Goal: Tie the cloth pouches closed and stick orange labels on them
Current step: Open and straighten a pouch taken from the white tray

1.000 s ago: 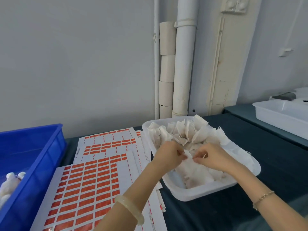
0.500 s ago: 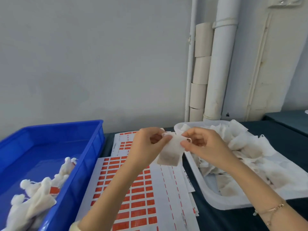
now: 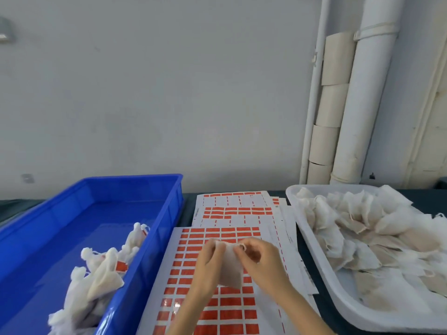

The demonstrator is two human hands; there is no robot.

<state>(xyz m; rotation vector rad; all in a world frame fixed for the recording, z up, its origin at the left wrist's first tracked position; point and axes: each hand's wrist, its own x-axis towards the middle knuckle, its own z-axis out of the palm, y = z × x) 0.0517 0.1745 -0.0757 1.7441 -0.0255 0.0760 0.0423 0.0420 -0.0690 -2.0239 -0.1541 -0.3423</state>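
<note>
A small white cloth pouch (image 3: 229, 267) hangs between my two hands above the near sheet of orange labels (image 3: 217, 308). My left hand (image 3: 208, 264) pinches the pouch's top left edge. My right hand (image 3: 258, 259) pinches its top right corner, where a loop of string shows at the fingertips. The pouch's mouth is not gathered. A second label sheet (image 3: 232, 209), partly used, lies farther back.
A blue crate (image 3: 169, 213) on the left holds several tied pouches (image 3: 101, 269), one with an orange label. A white tray (image 3: 314, 243) on the right is heaped with untied pouches (image 3: 367, 228). White pipes run up the wall behind it.
Both hands lifted one pouch out of the white tray and carried it left and down over the label sheet. The view swung left, bringing the blue crate fully in.
</note>
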